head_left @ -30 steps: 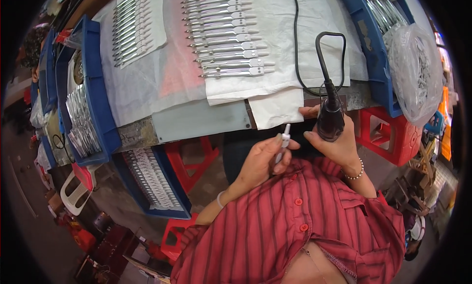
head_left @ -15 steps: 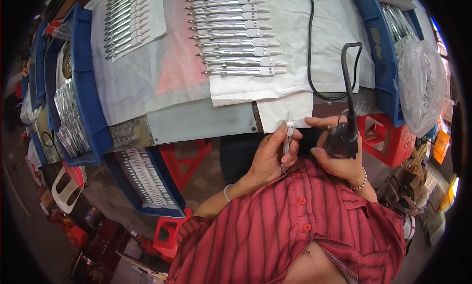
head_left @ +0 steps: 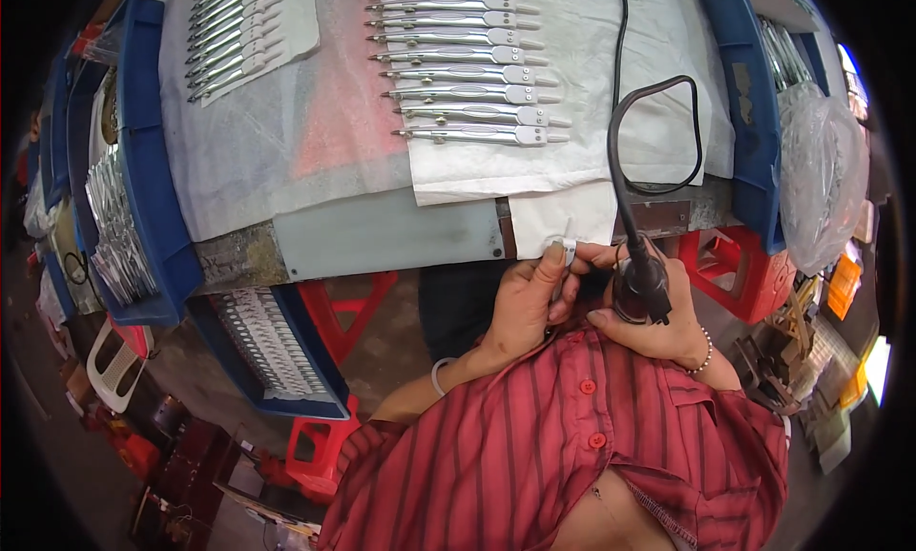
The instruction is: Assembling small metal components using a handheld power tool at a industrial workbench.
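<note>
My left hand is closed around a silver drawing compass, its pale hinge head pinched by thumb and fingers at the table's front edge. In my right hand is a black corded electric screwdriver, held with its cable end up; its working tip is hidden. My right index finger reaches to the compass head. A white cloth hangs over the edge just beyond the hands. Several similar compasses lie in a column on the white cloth ahead, and another group lies farther left.
Blue bins with silver metal parts stand at the left and right. A blue tray of parts sits below the table edge. A plastic bag bulges beside the right bin. The black cable loops over the cloth. Red stools stand below.
My right hand and the screwdriver have moved left, closer to the compass, and the index finger now meets its head. The cable's loop has swung left. The whole view has shifted slightly.
</note>
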Motion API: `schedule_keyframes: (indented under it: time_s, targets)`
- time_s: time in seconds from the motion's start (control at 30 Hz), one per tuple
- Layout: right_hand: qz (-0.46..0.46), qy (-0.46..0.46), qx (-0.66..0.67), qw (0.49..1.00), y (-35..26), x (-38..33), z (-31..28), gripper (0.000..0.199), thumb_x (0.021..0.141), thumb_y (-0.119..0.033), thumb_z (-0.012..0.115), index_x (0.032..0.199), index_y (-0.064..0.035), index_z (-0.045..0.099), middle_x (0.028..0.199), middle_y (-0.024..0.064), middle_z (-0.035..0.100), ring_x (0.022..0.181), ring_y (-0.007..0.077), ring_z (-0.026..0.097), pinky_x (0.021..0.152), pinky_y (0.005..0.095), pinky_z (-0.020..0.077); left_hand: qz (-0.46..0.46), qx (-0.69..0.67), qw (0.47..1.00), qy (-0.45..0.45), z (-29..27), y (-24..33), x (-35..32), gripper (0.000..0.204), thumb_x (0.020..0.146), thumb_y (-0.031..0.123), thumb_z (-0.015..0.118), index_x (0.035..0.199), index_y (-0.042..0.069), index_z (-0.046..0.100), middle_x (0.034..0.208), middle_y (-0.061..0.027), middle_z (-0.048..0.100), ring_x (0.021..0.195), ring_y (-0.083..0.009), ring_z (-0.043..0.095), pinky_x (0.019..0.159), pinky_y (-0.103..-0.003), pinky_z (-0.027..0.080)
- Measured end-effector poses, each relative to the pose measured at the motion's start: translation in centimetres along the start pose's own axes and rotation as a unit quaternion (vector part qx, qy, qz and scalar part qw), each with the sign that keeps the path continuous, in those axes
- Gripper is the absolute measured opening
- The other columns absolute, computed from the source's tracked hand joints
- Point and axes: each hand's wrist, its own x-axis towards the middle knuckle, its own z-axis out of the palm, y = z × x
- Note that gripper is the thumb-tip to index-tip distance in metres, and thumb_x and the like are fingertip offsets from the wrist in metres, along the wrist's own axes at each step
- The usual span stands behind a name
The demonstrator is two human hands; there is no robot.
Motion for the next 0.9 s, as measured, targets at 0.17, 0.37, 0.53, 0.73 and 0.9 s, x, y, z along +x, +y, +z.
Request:
schedule_keyframes:
  time_s: [0.17, 0.37, 0.53, 0.73, 0.9]
  targets:
    - [-0.026, 0.038, 0.076, 0.996, -1.9, -1.3, -1.1, 0.055, 0.072, -0.003, 0.073, 0.118, 0.0002, 0.043, 0.093, 0.0095, 0.063, 0.068, 0.0082, 0.058, 0.062, 0.0221, 0.0461, 0.021, 0.026, 0.999, 0.013, 0.6, -0.3, -0.2, 0.037, 0.096, 0.034, 0.046, 0.096, 0.001, 0.060, 0.066, 0.0006, 0.050, 0.049, -0.0038, 0.038, 0.045, -0.018, 0.031]
    - [-0.363, -0.019, 0.099, 0.926, -4.6, 0.3, -2.2, 0.061, 0.070, -0.018, 0.080, 0.114, -0.0066, 0.039, 0.080, 0.0102, 0.060, 0.061, 0.0226, 0.062, 0.054, 0.0332, 0.0505, 0.029, 0.040, 0.999, 0.011, 0.3, 0.0, -0.5, 0.027, 0.097, 0.024, 0.048, 0.100, 0.000, 0.060, 0.066, 0.0015, 0.049, 0.050, -0.0036, 0.038, 0.046, -0.018, 0.032]
    - [-0.449, 0.000, 0.115, 0.886, -4.8, 1.2, -0.3, 0.048, 0.074, -0.018, 0.077, 0.106, -0.0074, 0.042, 0.078, 0.0113, 0.064, 0.060, 0.0212, 0.065, 0.055, 0.0302, 0.0534, -0.017, 0.069, 0.997, 0.007, 0.4, 0.4, -0.4, 0.021, 0.095, 0.016, 0.049, 0.104, -0.001, 0.059, 0.068, 0.0007, 0.050, 0.050, -0.0040, 0.037, 0.045, -0.019, 0.029]
    - [-0.468, -0.019, 0.132, 0.874, -4.8, 2.2, 0.9, 0.036, 0.077, -0.012, 0.072, 0.100, -0.0071, 0.045, 0.076, 0.0137, 0.065, 0.060, 0.0224, 0.065, 0.058, 0.0334, 0.0550, -0.017, 0.054, 0.998, 0.001, 0.4, 0.6, -0.5, 0.021, 0.095, 0.017, 0.050, 0.105, 0.000, 0.059, 0.067, 0.0020, 0.050, 0.050, -0.0031, 0.037, 0.045, -0.019, 0.028]
    - [-0.479, -0.041, 0.075, 0.874, -4.6, 2.8, 0.7, 0.052, 0.076, -0.028, 0.076, 0.111, -0.0089, 0.043, 0.075, 0.0055, 0.063, 0.058, 0.0153, 0.064, 0.052, 0.0251, 0.0530, -0.020, 0.057, 0.998, -0.001, 0.5, 0.6, -0.5, 0.022, 0.096, 0.017, 0.048, 0.106, 0.000, 0.059, 0.066, 0.0037, 0.049, 0.051, -0.0018, 0.036, 0.045, -0.017, 0.027]
